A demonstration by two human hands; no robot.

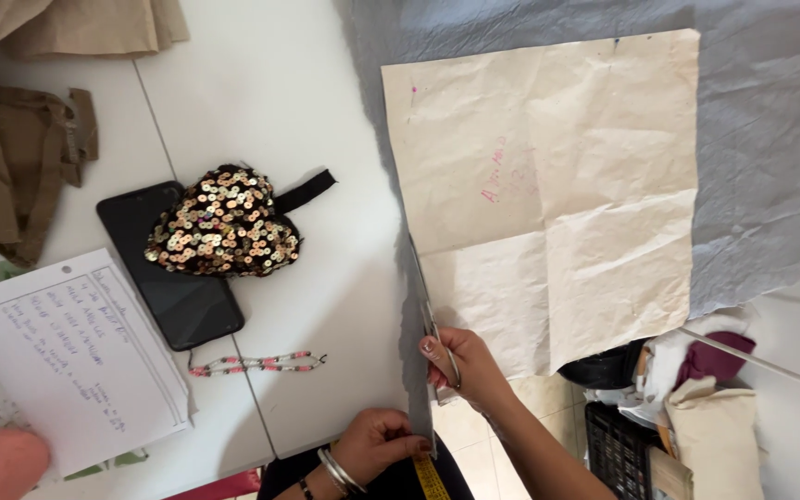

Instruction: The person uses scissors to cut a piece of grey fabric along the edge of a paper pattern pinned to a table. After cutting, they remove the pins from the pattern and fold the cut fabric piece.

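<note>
- A white tabletop (307,111) fills the view, seen from above; past its edge on the right lie a tiled floor and a dark crate (618,444) with cloth bundles.
- Nearest, the left hand (377,444) pinches the near end of the grey fabric (761,139) edge, grip closed on it, with a yellow tape measure (431,481) just below the fingers.
- Just beyond, the right hand (460,366) holds scissors (428,310), grip wrapped round the handles; the blades run along the left edge of the paper pattern (548,194), at the fabric's side.
- The fabric lies flat under the pattern, hanging off the tabletop at right. It looks thin, limp and creased, likely to slide and pucker, so it is best held taut close to the cut line.
- The pattern is light, crease-folded paper, easily shifted; pressing it flat near the blades would steady it.
- Left, well apart: a beaded strand (256,363), a handwritten sheet (67,361), a black phone (173,278) under a sequinned heart (224,222), and tan cloth (20,157) farther back.
</note>
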